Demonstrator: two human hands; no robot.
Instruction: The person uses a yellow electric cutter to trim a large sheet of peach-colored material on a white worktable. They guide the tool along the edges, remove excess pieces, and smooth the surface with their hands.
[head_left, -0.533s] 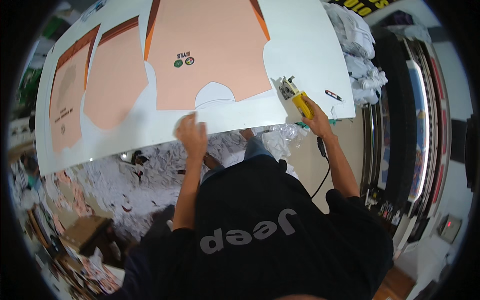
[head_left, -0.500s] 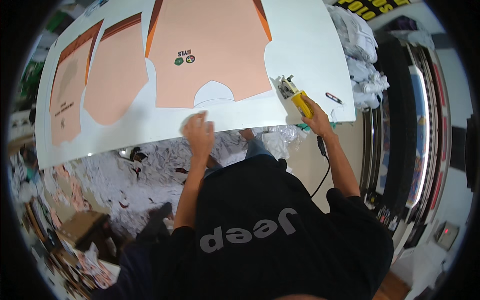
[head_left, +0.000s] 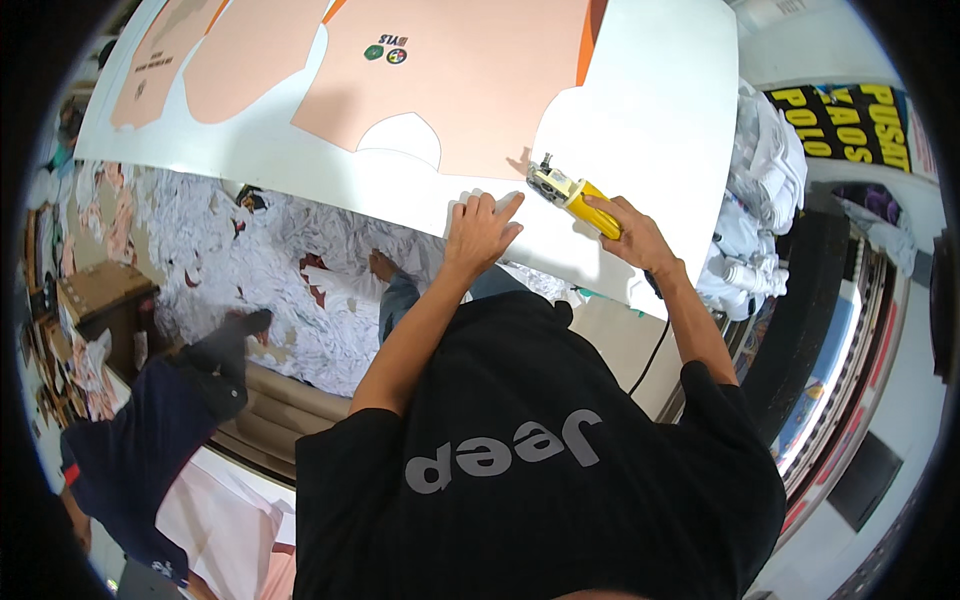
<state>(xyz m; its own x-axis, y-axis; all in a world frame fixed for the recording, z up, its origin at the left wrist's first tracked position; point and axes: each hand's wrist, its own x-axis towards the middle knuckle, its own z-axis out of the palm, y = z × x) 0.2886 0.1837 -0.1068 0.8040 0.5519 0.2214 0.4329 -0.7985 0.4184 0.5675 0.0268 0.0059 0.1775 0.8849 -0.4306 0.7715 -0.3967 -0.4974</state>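
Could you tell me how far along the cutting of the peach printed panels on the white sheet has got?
Done: nothing looks cut free; the peach panels lie whole on the white sheet. In hand: the right hand grips the yellow electric cutter, its head near the big panel's lower right corner, while the left hand presses the sheet flat beside it. Left: apparently all the outlines, including the smaller panels further left.

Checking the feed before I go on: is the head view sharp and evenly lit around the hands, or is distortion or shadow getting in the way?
Head view: sharp at the left hand, right hand and yellow cutter; lighting is even, with only a small shadow beside the cutter on the white sheet; fisheye bends the sheet's straight edges; a black rim cuts off the corners; no strong glare.
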